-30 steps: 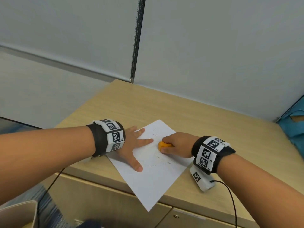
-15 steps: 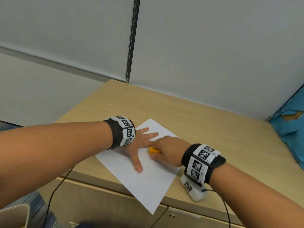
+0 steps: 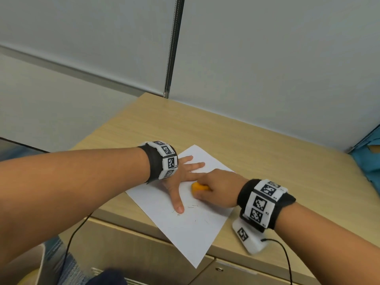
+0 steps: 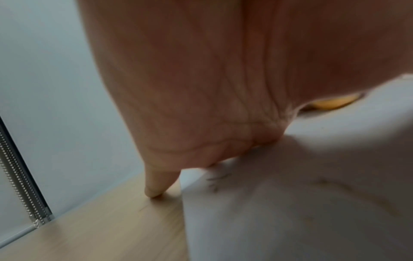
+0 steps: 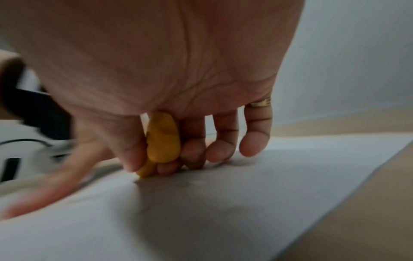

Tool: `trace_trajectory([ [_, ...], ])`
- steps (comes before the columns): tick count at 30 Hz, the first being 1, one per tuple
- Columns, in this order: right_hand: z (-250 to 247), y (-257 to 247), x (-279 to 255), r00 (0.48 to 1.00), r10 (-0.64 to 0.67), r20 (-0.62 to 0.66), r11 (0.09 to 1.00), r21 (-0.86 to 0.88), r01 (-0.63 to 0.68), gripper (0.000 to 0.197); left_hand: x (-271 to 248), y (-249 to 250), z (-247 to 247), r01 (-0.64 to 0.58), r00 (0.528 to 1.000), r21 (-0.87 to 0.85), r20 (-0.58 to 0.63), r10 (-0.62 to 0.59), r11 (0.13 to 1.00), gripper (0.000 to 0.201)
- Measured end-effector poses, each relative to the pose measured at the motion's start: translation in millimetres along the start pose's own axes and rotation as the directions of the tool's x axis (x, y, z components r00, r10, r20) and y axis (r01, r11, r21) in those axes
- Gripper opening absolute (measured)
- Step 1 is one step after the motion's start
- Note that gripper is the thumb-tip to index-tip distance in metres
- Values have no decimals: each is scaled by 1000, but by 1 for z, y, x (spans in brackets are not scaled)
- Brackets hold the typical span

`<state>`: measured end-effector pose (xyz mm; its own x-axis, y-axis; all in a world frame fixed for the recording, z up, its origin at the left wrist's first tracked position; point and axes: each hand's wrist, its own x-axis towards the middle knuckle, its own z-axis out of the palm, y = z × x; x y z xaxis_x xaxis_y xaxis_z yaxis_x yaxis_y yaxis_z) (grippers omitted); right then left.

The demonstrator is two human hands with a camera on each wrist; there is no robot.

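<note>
A white sheet of paper (image 3: 185, 229) with faint pencil marks lies on the wooden desk, its near corner hanging over the front edge. My left hand (image 3: 183, 173) lies flat on the sheet with fingers spread, pressing it down. My right hand (image 3: 213, 188) pinches an orange eraser (image 3: 198, 187) between thumb and fingers and holds its tip against the paper just right of my left thumb. The right wrist view shows the orange eraser (image 5: 163, 141) gripped between thumb and curled fingers, touching the paper (image 5: 201, 220). In the left wrist view the eraser (image 4: 333, 103) peeks out past my palm.
The light wooden desk (image 3: 257, 153) meets grey partition walls at the back. A small white tagged box (image 3: 248, 237) with a black cable sits by my right wrist at the front edge. A blue object (image 3: 370, 159) lies at the far right. Drawers sit below the desk.
My right hand has slid the eraser leftward and nearer along the paper, towards my left thumb. The left hand stays flat on the sheet while the head view has shifted.
</note>
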<state>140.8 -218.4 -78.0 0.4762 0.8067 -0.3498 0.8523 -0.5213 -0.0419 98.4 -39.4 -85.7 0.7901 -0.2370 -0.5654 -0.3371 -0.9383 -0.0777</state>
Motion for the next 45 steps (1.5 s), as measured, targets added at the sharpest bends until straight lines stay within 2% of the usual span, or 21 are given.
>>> trace_trajectory([
  [2,-9,11,5,996,77,-44,996,-33,-78,36,2,-1,3,2,1000,-10,-10,-2,1000,126],
  [3,-9,10,7,994,76,-74,995,-55,-80,38,3,-1,3,2,1000,-22,-9,-2,1000,125],
  [5,-1,-6,5,996,16,-92,998,-67,-22,39,2,-1,2,6,1000,-17,4,-6,1000,126],
  [8,9,-25,-10,997,-65,-28,998,-28,65,40,0,1,-2,11,1000,4,21,-11,1000,129],
  [12,-4,10,-8,995,97,-32,995,-9,-97,38,-3,4,-1,29,1000,-23,7,-29,999,130],
  [14,-3,12,-6,990,115,-84,993,-18,-116,38,-3,5,-2,31,999,-18,4,-31,999,130],
  [18,12,-23,-11,998,1,-61,1000,-31,-2,41,-1,2,-1,21,1000,-13,7,-21,1000,131],
  [22,6,0,-8,997,69,-38,996,56,-67,41,-2,5,-2,34,999,-15,7,-34,999,130],
  [24,1,13,-5,993,107,-55,994,45,-105,39,-4,6,-2,38,999,-26,-3,-38,999,129],
  [30,9,-21,-9,998,36,-42,999,7,-36,44,-2,2,1,25,1000,-31,-4,-26,999,130],
  [33,0,5,-10,991,130,0,990,49,-130,44,-3,4,0,37,999,-45,-15,-37,998,130],
  [36,-7,24,-12,979,203,-23,979,20,-203,42,-4,7,0,44,999,-63,-23,-45,997,129],
  [42,15,-20,-21,999,33,-37,998,50,-31,45,-3,5,-2,35,999,-47,-26,-37,998,129],
  [45,17,-6,-28,993,52,-107,988,150,-35,44,-5,6,-1,77,996,-50,-34,-79,996,129],
])
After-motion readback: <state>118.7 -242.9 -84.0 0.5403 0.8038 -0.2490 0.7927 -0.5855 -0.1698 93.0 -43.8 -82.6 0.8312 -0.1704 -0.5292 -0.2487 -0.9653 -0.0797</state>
